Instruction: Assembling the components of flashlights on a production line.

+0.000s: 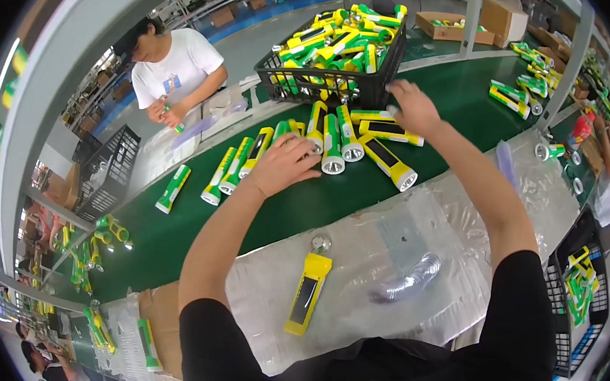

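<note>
Nearby, a black crate (pixel 372 87) borders flashlights (pixel 335 139) under both hands.

**Bare forearms, black short sleeves**

From my remote seat I see both arms coming up from the lower edge, each in a black short sleeve that ends above the elbow (the fabric looks plain, with no print I can make out). The forearms are uncovered. The left hand (pixel 283 163) and right hand (pixel 414 107) wear no gloves, rings or watch that I can see.

Open brown cardboard boxes (pixel 455 28) at far belt end, taller carton (pixel 503 18) beside.
</note>
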`<state>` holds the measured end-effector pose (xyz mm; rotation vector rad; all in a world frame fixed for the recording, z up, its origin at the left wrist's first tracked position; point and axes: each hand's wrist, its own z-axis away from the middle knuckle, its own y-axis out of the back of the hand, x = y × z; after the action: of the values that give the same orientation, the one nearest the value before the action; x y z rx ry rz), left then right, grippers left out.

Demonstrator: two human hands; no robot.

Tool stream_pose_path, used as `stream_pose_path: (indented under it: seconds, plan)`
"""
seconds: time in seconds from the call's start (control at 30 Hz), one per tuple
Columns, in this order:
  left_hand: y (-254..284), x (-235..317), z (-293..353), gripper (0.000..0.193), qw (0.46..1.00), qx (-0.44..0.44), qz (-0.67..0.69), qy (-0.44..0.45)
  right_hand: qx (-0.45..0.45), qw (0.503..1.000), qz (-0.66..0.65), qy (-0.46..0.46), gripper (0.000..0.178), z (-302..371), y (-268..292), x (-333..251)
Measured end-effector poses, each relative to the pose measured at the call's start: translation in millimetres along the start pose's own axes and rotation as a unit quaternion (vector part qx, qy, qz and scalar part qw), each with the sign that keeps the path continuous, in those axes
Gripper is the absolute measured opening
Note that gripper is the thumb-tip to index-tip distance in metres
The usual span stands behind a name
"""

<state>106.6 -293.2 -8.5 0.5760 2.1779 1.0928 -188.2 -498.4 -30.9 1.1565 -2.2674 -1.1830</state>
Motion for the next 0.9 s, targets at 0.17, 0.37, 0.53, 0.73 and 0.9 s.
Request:
stream_pose_path:
  seconds: [0.17,0.37,0.53,0.73,0.9]
  plan:
    - [-33.8,-13.5,-23.6,0.028,0.982,-0.032,0.157,0.096,-0.003,0.995,0.049,-0.086,0.061,-48.6,-53.5,70.1]
    - [-79.7,-34.6,-39.4,0.028,0.964,0.056,0.154,0.210,-0.079,0.906,-0.357,-0.212,0.057,-65.8,-72.0,66.2]
    - [-91.0,-35.9,-17.9,0.046,0.932,-0.016,0.067,0.355,-0.066,0.929,-0.286,-0.226,0.051,-69.3,-76.5,49.8]
    - [-83.2,-41.3,-7.9,0.051,0.878,-0.068,0.179,0.439,-0.052,0.903,-0.357,-0.234,0.038,-79.6,-94.1,54.5]
    - [-92.2,-30.4,-14.5,0.047,0.899,-0.082,0.124,0.413,-0.040,0.914,-0.317,-0.249,0.051,-102.9,-109.2,26.9]
